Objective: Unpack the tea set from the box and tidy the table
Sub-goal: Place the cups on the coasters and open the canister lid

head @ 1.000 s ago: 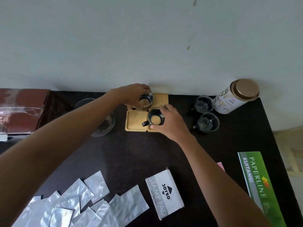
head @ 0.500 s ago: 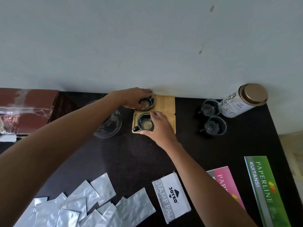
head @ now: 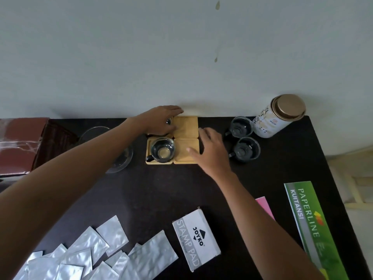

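- Four wooden coasters (head: pixel 185 126) laid as a square on the dark table (head: pixel 161 188), against the wall.
- Near-left coaster carries an empty glass cup (head: pixel 162 152).
- Far-left coaster: left hand (head: pixel 161 120) clamped over a second cup (head: pixel 168 121), mostly hidden.
- Right hand (head: pixel 210 150) flat, fingers apart, holding nothing, resting at the near-right coaster's edge.
- Two empty cups (head: pixel 245 150) stand beside a lidded tea tin (head: pixel 278 116).
- Glass bowl (head: pixel 121 158) left of the coasters; contents unclear.

Pale grey-white wall (head: pixel 181 57) with two small brownish marks (head: pixel 217 5), dark brown table (head: pixel 153 190) pushed against the wall, light floor (head: pixel 355 199) right of the table
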